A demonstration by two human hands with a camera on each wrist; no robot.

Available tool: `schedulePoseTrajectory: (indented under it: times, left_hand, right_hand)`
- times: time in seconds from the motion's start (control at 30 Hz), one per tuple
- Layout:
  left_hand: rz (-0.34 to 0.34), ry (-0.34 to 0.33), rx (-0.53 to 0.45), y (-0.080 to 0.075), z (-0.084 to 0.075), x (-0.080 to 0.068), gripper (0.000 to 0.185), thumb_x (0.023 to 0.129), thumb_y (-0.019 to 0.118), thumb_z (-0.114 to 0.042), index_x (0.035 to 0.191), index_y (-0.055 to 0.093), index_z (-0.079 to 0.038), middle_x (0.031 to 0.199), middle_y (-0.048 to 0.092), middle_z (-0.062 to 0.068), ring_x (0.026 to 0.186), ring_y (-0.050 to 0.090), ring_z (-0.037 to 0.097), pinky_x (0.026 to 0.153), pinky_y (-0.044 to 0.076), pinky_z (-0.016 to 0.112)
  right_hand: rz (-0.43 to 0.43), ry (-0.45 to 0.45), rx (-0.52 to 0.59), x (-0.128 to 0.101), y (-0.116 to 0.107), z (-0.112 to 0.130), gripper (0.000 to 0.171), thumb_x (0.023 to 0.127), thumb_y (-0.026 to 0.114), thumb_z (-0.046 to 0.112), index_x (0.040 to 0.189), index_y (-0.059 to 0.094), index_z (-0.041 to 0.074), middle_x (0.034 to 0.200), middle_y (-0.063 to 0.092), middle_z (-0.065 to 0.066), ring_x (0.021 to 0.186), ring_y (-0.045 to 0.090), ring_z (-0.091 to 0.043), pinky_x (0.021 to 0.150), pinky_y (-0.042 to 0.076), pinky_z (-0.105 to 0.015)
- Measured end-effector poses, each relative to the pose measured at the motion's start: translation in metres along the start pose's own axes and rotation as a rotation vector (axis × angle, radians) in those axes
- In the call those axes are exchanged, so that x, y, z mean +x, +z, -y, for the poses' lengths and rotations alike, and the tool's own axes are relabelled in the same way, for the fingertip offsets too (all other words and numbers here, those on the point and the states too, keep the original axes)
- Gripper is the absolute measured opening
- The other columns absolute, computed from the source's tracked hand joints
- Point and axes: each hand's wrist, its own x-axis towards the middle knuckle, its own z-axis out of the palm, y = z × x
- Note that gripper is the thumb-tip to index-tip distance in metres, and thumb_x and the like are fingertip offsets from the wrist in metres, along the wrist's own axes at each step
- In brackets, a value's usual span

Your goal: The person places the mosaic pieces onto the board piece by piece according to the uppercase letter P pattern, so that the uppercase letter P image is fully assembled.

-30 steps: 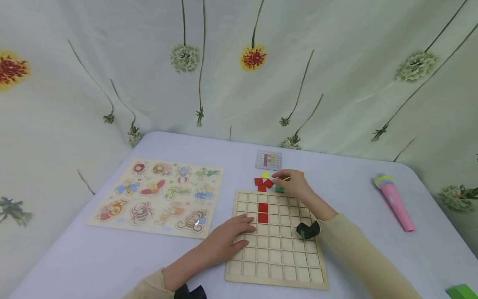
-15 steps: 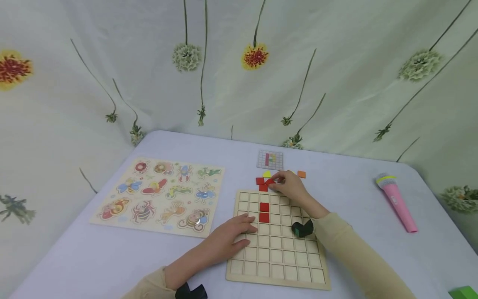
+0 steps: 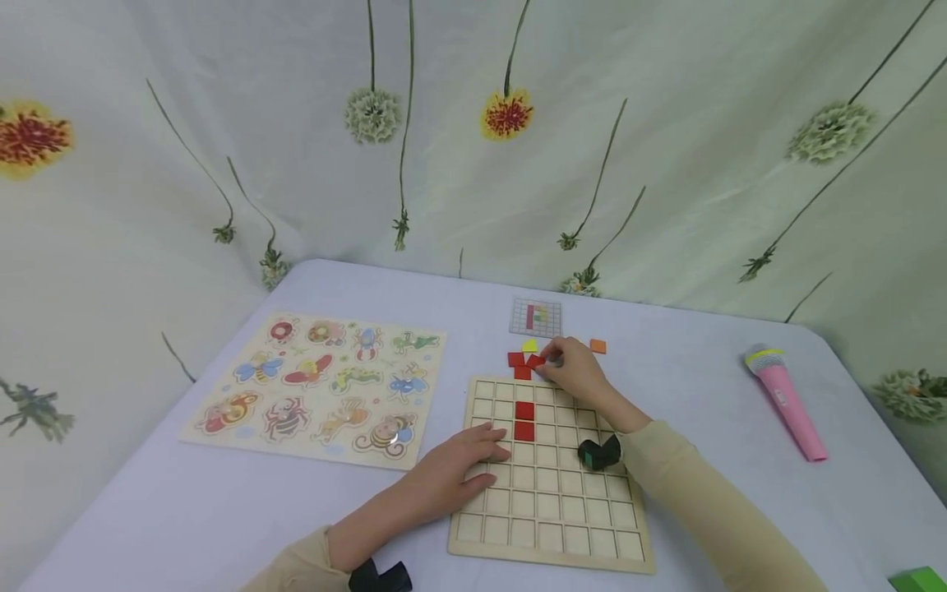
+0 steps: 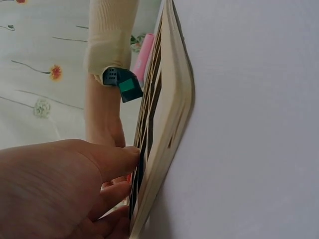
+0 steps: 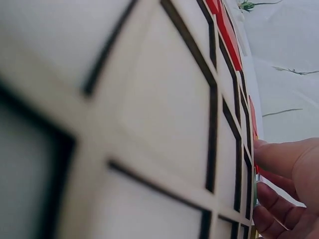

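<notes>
A wooden grid board (image 3: pixel 551 526) lies on the table with two red tiles (image 3: pixel 524 419) set in its upper left cells. Beyond its far edge lie loose red tiles (image 3: pixel 516 360), a yellow tile (image 3: pixel 528 345) and an orange tile (image 3: pixel 598 346). My right hand (image 3: pixel 549 363) reaches over the board's far edge and pinches a red tile (image 3: pixel 534 362) from that pile; in the right wrist view its thumb (image 5: pixel 279 155) and curled fingers close at the board's (image 5: pixel 149 124) rim. My left hand (image 3: pixel 473 462) rests flat on the board's left side, its fingers (image 4: pixel 114 159) lying on the board's edge (image 4: pixel 172 119).
A small pattern card (image 3: pixel 536 317) lies behind the loose tiles. An animal puzzle board (image 3: pixel 318 386) sits to the left. A pink toy microphone (image 3: pixel 784 403) lies at the right, and a green block (image 3: pixel 917 580) shows at the bottom right corner. A flowered cloth hangs behind the table.
My right hand has moved left from near the orange tile to the red tiles and closed on one. The left hand has stayed on the board.
</notes>
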Motion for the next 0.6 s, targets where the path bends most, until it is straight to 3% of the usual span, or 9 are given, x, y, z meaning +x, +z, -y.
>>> schedulePoseTrajectory:
  times: [0.37,0.6]
  left_hand:
    - [0.007,-0.008,0.014,-0.0017,-0.0022,-0.0007,0.028,0.09,0.063,-0.011,0.118,0.063,-0.01,0.138,0.046,0.005,0.133,0.031,0.023,0.107,0.028,0.039]
    - [0.004,-0.011,0.006,-0.0018,-0.0029,-0.0011,0.029,0.089,0.063,-0.01,0.118,0.063,-0.01,0.138,0.046,0.005,0.133,0.031,0.022,0.106,0.029,0.039]
  right_hand:
    - [-0.03,-0.017,0.037,0.0012,0.0023,-0.004,0.018,0.083,0.072,0.013,0.097,0.07,0.002,0.089,0.057,-0.008,0.08,0.05,-0.023,0.069,0.045,-0.037]
    - [-0.041,-0.018,0.069,-0.0015,0.0009,-0.0011,0.016,0.082,0.072,0.01,0.095,0.066,0.002,0.088,0.06,-0.007,0.077,0.05,-0.022,0.068,0.044,-0.036]
